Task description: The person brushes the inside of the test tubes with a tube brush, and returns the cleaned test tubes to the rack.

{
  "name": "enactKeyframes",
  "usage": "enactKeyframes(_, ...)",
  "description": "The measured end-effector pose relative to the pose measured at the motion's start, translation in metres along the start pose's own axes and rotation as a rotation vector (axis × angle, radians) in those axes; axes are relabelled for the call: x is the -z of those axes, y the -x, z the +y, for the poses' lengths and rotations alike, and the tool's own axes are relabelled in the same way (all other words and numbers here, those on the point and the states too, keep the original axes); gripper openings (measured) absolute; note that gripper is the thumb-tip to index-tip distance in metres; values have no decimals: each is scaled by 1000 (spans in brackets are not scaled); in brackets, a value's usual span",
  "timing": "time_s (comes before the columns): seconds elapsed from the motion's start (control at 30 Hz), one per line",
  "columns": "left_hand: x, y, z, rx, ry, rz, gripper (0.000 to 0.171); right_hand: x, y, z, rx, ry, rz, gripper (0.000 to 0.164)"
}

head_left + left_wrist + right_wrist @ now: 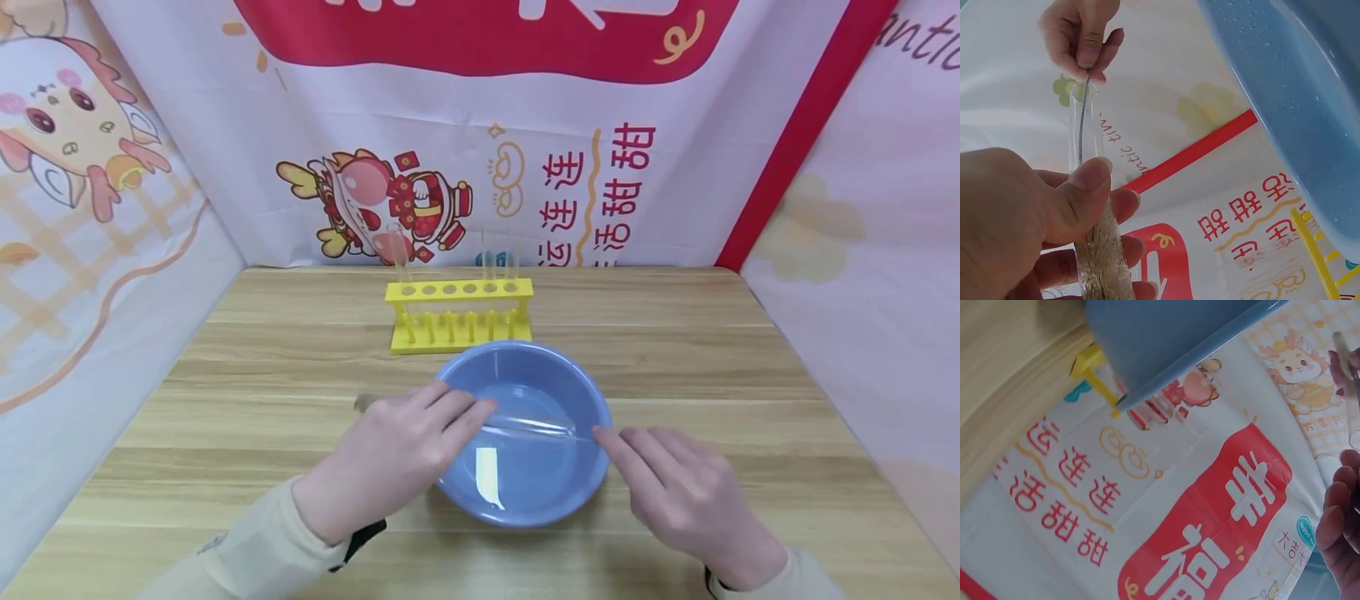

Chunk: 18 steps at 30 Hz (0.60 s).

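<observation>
My left hand [401, 454] holds a clear glass test tube [528, 427] lengthwise over a blue basin [525, 357]. Inside the tube is a test tube brush; its pale bristles [1104, 259] fill the part within the left hand's grip, in the left wrist view. The brush's thin twisted-wire handle [1081, 128] runs out through the tube's mouth. There, my right hand [678, 492] pinches the wire between thumb and fingers, right at the rim. Only part of the right hand [1340, 528] shows at the edge of the right wrist view.
Behind the basin stands a yellow test tube rack [459, 290] with pegs along its base. It bears clear test tubes [400, 254], one at its left end and two at its right. A wooden table [262, 375] meets printed cloth walls [480, 117] at the back and sides.
</observation>
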<state>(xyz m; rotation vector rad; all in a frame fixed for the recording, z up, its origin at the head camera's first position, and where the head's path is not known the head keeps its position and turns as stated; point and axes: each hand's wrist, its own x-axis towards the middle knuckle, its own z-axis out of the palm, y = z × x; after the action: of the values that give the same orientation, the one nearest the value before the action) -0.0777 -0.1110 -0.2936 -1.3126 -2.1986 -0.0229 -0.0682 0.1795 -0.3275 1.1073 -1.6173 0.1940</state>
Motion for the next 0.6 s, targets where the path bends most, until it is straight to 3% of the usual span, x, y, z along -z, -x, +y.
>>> enactKeyframes(0.17,2,1,-3,41,63,-38,43,-1,2,5,105,108,16,22)
enactKeyframes(0.3,3,3,-4,52,84,-67,44,-4,2,8,158,179,74,19)
enactKeyframes(0.6,4,5,-6,74,96,-150,49,-9,10,7,129,170,36,20)
